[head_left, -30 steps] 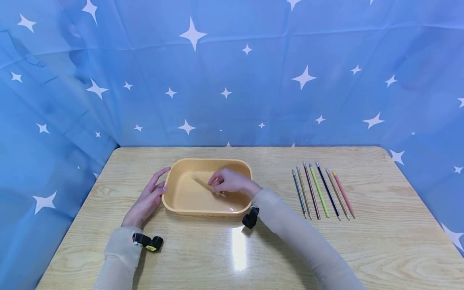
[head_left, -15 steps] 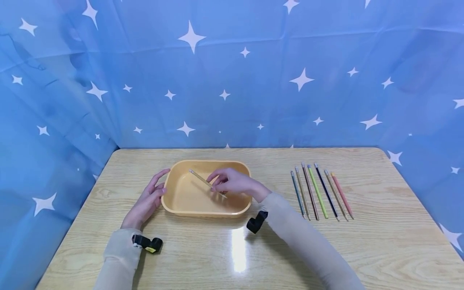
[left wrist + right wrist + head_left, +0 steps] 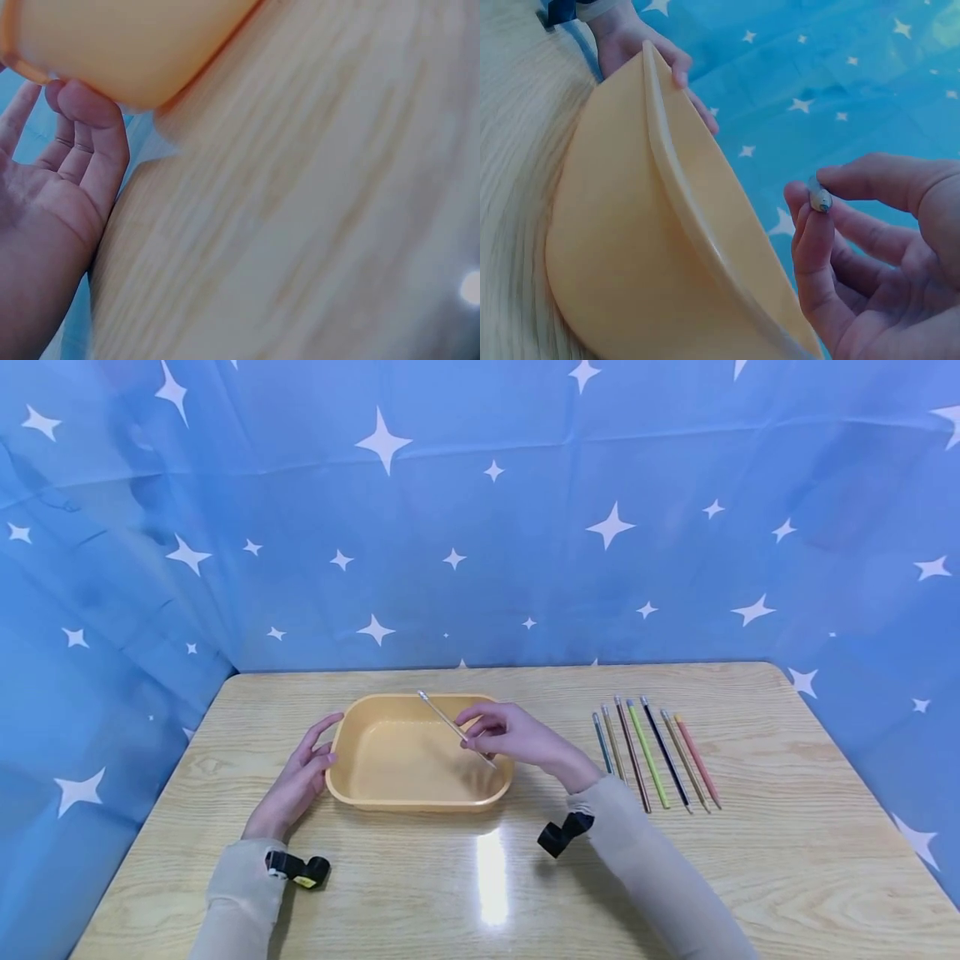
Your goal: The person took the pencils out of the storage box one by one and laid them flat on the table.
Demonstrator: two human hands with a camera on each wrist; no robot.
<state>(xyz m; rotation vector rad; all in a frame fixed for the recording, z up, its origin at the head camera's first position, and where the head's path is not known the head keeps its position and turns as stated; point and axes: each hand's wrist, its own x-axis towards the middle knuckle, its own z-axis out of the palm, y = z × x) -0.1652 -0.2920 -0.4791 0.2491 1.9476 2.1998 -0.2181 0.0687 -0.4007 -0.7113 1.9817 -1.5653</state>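
Observation:
My right hand (image 3: 517, 737) pinches a pencil (image 3: 442, 714) between thumb and fingers above the right part of a yellow-orange plastic basin (image 3: 393, 768). The pencil slants, its eraser end up towards the back left and its other end down to the right. In the right wrist view the pencil (image 3: 821, 199) is seen end-on between thumb and fingertips. My left hand (image 3: 294, 783) rests against the basin's left side. Up close in the left wrist view, the left fingertips touch the basin's wall (image 3: 127, 52), the fingers only slightly bent. I see no other pencil inside the basin.
Several pencils lie side by side on the wooden table (image 3: 405, 893) right of the basin, among them a green pencil (image 3: 648, 754) and a red pencil (image 3: 697, 760). A blue curtain (image 3: 480, 585) with white stars hangs behind the table.
The right hand has raised the pencil out of the basin's inside and moved it right, its eraser end now above the back rim. My left hand stays at the basin's left side.

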